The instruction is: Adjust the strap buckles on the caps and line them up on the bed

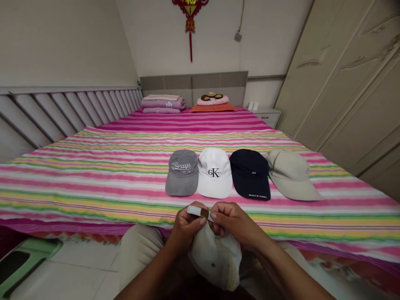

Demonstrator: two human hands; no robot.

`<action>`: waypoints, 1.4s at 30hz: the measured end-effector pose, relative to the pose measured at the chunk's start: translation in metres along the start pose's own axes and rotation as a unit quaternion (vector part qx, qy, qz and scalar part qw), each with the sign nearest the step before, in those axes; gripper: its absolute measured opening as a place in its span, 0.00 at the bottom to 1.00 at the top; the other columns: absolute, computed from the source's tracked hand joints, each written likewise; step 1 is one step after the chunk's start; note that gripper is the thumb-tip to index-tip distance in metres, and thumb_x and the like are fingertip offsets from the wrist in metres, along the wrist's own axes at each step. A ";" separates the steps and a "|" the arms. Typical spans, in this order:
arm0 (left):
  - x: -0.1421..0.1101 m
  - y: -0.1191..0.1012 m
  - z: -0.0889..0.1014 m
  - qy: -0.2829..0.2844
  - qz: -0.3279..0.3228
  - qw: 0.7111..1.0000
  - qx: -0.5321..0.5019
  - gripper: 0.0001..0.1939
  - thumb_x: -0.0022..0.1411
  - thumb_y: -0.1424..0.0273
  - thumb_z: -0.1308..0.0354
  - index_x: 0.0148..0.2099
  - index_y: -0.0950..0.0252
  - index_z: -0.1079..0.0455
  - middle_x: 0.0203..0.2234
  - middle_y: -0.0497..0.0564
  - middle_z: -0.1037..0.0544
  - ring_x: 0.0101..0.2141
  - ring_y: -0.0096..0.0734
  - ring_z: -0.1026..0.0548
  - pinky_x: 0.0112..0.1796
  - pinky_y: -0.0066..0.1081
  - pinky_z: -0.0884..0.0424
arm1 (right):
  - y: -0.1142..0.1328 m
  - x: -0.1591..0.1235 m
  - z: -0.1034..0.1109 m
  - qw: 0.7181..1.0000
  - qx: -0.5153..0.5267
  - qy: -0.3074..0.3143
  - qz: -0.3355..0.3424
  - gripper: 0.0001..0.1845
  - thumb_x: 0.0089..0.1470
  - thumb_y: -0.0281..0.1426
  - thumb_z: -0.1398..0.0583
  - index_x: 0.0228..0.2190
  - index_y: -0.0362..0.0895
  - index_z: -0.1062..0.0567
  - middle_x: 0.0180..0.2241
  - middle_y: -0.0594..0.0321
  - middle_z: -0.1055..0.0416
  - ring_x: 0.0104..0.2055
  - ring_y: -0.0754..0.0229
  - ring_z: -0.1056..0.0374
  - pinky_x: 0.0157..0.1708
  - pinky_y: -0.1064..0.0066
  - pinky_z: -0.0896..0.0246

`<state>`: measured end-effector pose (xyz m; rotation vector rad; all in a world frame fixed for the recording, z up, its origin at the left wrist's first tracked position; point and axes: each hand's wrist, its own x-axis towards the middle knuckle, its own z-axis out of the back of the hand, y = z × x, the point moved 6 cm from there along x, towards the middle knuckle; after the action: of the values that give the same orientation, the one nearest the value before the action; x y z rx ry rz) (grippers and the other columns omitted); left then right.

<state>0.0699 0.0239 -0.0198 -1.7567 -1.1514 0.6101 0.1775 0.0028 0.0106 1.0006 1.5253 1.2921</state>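
Seated on the near side of the white cap (pixel 215 185), I pinch the strap (pixel 193 211) of a pale cap (pixel 212 260) beside its buckle (pixel 204 213), left hand (pixel 188 226) and right hand (pixel 231 218) both closed; keeping the strap flat, left grip steady, seems wisest.

I see a pale cap (pixel 212 254) low in the middle of my view, hanging below its strap (pixel 194 210), the cloth rounded and a little creased, with one small dark dot (pixel 213 265). The strap tilts slightly down to the right, its squared white end at left, and I make out a brownish buckle (pixel 204 213) on it.
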 end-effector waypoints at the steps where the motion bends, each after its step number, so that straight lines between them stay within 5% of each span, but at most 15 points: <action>1: 0.000 0.000 -0.001 -0.002 0.010 1.000 -0.013 0.10 0.44 0.70 0.37 0.32 0.66 0.32 0.19 0.44 0.32 0.21 0.22 0.35 0.23 0.23 0.41 | 0.001 0.001 0.001 1.000 -0.001 0.006 0.004 0.20 0.45 0.46 0.42 0.21 0.41 0.34 0.17 0.68 0.36 0.17 0.70 0.45 0.19 0.76 0.53; 7: 0.005 -0.016 0.011 -0.087 0.023 0.992 -0.090 0.16 0.37 0.70 0.34 0.32 0.67 0.31 0.18 0.44 0.28 0.19 0.22 0.32 0.23 0.23 0.36 | -0.004 0.003 0.021 0.995 -0.038 0.094 0.008 0.19 0.44 0.41 0.38 0.33 0.40 0.28 0.27 0.66 0.33 0.26 0.67 0.41 0.24 0.76 0.49; 11: 0.015 -0.030 0.014 -0.044 0.028 0.996 -0.079 0.17 0.37 0.70 0.33 0.32 0.67 0.31 0.19 0.46 0.26 0.21 0.26 0.29 0.25 0.26 0.33 | -0.018 -0.005 0.016 0.982 0.027 0.184 -0.046 0.20 0.40 0.37 0.36 0.35 0.38 0.26 0.28 0.64 0.31 0.28 0.64 0.37 0.30 0.72 0.44; 16: 0.029 -0.032 0.016 0.022 0.053 0.997 -0.055 0.18 0.40 0.69 0.34 0.35 0.67 0.33 0.20 0.50 0.24 0.23 0.31 0.26 0.25 0.27 0.31 | -0.010 -0.008 0.011 0.970 0.192 0.152 -0.013 0.22 0.30 0.31 0.31 0.32 0.40 0.26 0.23 0.68 0.32 0.23 0.69 0.38 0.25 0.78 0.45; 19: 0.034 -0.030 0.015 0.044 0.056 0.996 -0.051 0.17 0.42 0.69 0.34 0.35 0.67 0.34 0.20 0.49 0.25 0.23 0.30 0.26 0.24 0.26 0.32 | -0.012 -0.010 0.007 0.966 0.191 0.171 -0.042 0.28 0.27 0.31 0.30 0.37 0.40 0.26 0.28 0.62 0.29 0.27 0.65 0.34 0.28 0.75 0.43; 23: 0.032 -0.023 0.009 0.079 0.078 0.993 -0.048 0.15 0.42 0.70 0.34 0.34 0.67 0.33 0.21 0.48 0.25 0.23 0.28 0.27 0.26 0.26 0.32 | -0.017 -0.012 0.013 0.971 0.164 0.170 -0.034 0.18 0.29 0.34 0.31 0.24 0.36 0.23 0.20 0.63 0.29 0.21 0.67 0.37 0.23 0.76 0.44; 28: 0.025 -0.016 0.003 0.116 0.093 0.988 -0.046 0.14 0.44 0.69 0.36 0.35 0.67 0.32 0.23 0.52 0.24 0.25 0.29 0.27 0.28 0.27 0.33 | -0.018 -0.014 0.020 0.972 0.182 0.148 -0.022 0.20 0.32 0.41 0.32 0.22 0.36 0.25 0.19 0.63 0.30 0.21 0.68 0.37 0.23 0.77 0.44; 35: 0.021 -0.018 -0.004 0.082 0.066 0.994 0.001 0.13 0.42 0.69 0.35 0.32 0.68 0.30 0.21 0.48 0.27 0.22 0.24 0.30 0.25 0.24 0.36 | -0.015 -0.012 0.014 0.975 0.202 0.081 -0.036 0.19 0.44 0.43 0.38 0.25 0.38 0.29 0.16 0.61 0.29 0.15 0.68 0.37 0.16 0.79 0.47; 42: 0.019 -0.016 -0.004 0.059 0.038 0.997 0.021 0.13 0.42 0.68 0.36 0.32 0.67 0.30 0.22 0.48 0.27 0.23 0.27 0.30 0.27 0.27 0.36 | -0.010 -0.009 0.012 0.986 0.143 0.038 -0.071 0.17 0.44 0.42 0.38 0.22 0.39 0.32 0.11 0.65 0.33 0.10 0.71 0.44 0.11 0.81 0.55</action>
<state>0.0748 0.0413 -0.0024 -1.7827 -0.9884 0.5635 0.1912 -0.0042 0.0009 1.0075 1.8431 1.0411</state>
